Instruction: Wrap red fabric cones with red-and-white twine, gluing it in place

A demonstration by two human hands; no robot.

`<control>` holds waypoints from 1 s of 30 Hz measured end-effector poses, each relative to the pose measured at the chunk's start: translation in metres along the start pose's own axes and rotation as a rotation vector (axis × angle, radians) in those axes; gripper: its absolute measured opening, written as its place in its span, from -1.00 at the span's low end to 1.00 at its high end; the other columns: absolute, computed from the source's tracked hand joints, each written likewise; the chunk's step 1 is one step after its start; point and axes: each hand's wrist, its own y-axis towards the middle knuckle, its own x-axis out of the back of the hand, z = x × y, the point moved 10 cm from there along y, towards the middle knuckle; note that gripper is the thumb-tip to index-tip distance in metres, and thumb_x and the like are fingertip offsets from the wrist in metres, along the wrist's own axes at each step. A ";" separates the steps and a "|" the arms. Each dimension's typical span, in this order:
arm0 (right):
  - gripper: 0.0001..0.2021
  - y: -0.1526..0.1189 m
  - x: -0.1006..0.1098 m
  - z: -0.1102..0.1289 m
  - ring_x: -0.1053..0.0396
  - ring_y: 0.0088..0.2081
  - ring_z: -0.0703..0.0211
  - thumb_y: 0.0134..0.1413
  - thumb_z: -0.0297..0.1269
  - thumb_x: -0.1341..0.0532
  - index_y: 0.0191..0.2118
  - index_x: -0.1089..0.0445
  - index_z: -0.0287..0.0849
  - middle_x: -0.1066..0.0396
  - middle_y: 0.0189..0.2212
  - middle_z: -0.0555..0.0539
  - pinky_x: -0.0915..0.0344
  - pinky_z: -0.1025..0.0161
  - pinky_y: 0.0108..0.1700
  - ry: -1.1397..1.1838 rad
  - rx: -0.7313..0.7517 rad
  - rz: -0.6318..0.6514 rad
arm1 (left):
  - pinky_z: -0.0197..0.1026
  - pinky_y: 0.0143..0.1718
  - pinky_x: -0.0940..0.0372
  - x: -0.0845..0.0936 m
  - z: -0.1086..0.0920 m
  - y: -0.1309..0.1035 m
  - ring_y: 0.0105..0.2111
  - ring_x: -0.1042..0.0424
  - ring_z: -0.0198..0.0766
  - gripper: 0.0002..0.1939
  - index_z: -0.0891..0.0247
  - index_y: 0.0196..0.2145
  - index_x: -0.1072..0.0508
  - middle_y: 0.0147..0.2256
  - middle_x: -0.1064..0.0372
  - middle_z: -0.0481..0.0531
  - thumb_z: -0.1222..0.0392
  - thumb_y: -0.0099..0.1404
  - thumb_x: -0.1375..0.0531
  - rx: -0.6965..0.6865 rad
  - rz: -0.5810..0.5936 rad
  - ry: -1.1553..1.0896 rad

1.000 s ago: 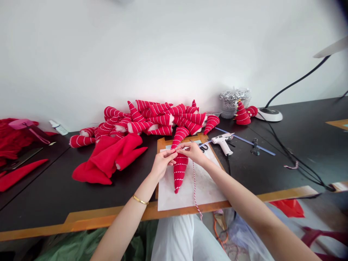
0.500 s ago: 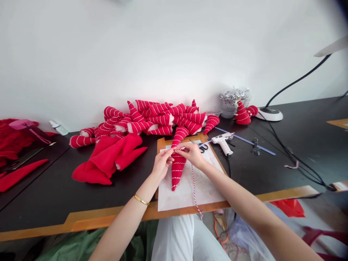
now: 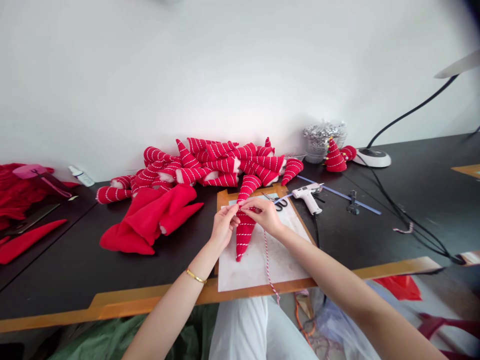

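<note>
A red fabric cone wound with white-flecked cord lies on white paper, its tip toward me. At its wide end my left hand is closed, thumb and fingertips pinching the cone's edge. My right hand is also closed, its fingertips meeting the left ones at that edge; the tiny spot between them is hidden. From under the right hand a red-and-white twisted cord runs down over the table edge. Another striped cone lies just beyond my fingers.
Striped cones are heaped along the wall, with plain red fabric at left. Right of my hands are black-handled scissors, a white glue gun with its cable, and a lamp. A tinsel tub stands behind.
The tip of the cone has shifted very slightly to the left and up. Both hands keep their pinch at its wide end, almost still.
</note>
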 end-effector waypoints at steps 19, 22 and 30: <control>-0.79 -0.002 0.000 0.003 -0.53 -0.28 0.10 0.20 -0.12 -0.28 -0.34 -0.54 -0.14 -0.59 -0.33 -0.11 -0.44 0.17 -0.19 0.000 0.068 -0.022 | -0.45 -0.71 0.00 0.000 -0.002 0.000 -0.72 -0.21 -0.52 -0.59 0.33 -0.47 -0.48 -0.69 -0.29 -0.13 -0.06 -0.07 -0.47 -0.010 0.001 -0.007; -0.80 -0.002 -0.001 0.001 -0.52 -0.28 0.10 0.19 -0.13 -0.29 -0.34 -0.54 -0.15 -0.59 -0.32 -0.11 -0.43 0.19 -0.22 0.018 0.060 -0.016 | -0.44 -0.71 0.00 0.000 -0.003 0.000 -0.73 -0.20 -0.51 -0.60 0.32 -0.47 -0.49 -0.70 -0.28 -0.14 -0.03 -0.09 -0.48 -0.025 0.007 0.028; -0.80 0.000 -0.004 -0.018 -0.51 -0.31 0.12 0.12 -0.13 -0.33 -0.32 -0.54 -0.18 -0.58 -0.34 -0.11 -0.40 0.24 -0.28 0.110 -0.112 -0.029 | -0.41 -0.68 -0.02 -0.003 -0.008 -0.003 -0.74 -0.19 -0.48 -0.62 0.31 -0.51 -0.46 -0.73 -0.29 -0.11 -0.06 0.00 -0.43 -0.077 0.041 0.099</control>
